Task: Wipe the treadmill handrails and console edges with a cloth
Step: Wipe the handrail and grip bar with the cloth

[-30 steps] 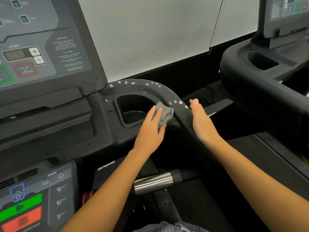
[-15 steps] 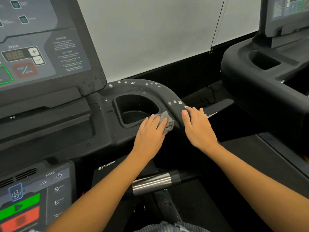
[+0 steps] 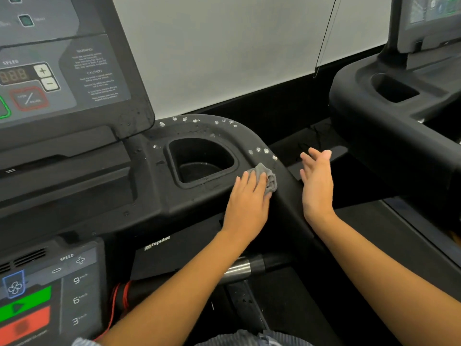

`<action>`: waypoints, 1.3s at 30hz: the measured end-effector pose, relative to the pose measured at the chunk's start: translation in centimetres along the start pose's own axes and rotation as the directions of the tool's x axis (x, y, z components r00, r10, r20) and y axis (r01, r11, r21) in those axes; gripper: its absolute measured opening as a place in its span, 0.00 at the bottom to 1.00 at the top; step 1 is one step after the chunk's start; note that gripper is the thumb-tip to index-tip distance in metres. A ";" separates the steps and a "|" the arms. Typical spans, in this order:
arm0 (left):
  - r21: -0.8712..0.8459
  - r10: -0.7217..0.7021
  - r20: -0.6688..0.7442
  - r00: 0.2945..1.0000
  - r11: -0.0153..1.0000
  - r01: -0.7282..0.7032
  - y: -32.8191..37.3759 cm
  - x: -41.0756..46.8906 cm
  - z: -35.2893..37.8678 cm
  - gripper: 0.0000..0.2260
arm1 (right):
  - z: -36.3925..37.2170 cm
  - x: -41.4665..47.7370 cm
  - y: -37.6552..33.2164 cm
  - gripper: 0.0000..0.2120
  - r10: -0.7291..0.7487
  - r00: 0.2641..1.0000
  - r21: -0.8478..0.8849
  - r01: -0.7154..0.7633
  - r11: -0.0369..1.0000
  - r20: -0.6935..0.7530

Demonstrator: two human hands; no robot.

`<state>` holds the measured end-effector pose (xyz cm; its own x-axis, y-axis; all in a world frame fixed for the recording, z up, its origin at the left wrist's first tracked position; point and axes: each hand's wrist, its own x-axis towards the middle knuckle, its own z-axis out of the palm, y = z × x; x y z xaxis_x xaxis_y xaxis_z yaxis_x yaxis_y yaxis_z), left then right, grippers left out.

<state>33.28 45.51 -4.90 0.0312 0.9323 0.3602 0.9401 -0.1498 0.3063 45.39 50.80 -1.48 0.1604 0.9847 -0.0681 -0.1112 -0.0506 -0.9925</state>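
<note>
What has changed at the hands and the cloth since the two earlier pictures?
The right hand, which lay flat on the black curved handrail half a second ago, has lifted off and hovers open beside it. The left hand still presses the small grey crumpled cloth on the rail by the black cup holder; the white droplets remain.

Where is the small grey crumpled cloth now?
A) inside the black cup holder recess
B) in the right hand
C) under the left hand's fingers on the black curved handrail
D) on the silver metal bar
C: the left hand presses the small grey crumpled cloth onto the black curved handrail beside the cup holder recess; the right hand is open and empty.
</note>
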 end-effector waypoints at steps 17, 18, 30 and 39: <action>-0.025 0.053 0.055 0.997 0.998 -0.052 1.7 3.3 -0.6 0.18 | -0.5 -0.1 -0.2 0.19 0.011 1.000 0.024 -0.011 1.000 -0.025; -0.059 0.066 0.035 0.997 0.996 -0.064 1.9 2.5 -0.6 0.17 | -0.5 -0.2 -0.2 0.18 0.008 1.000 0.019 -0.007 1.000 -0.022; -0.060 -0.003 0.123 0.992 0.998 0.011 1.2 3.8 -1.0 0.19 | -0.7 -0.4 -0.1 0.16 -0.040 0.999 -0.106 0.039 0.994 -0.007; 0.122 -0.017 -0.169 0.986 0.992 0.038 -4.5 -1.1 -2.7 0.25 | -0.7 0.0 0.4 0.10 -0.067 0.990 -0.268 0.099 0.958 0.125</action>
<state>28.13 44.23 -4.32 -0.0429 0.8659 0.4983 0.9751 -0.0724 0.2098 46.03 50.64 -1.90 0.0439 0.9990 0.0120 0.1723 0.0042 -0.9850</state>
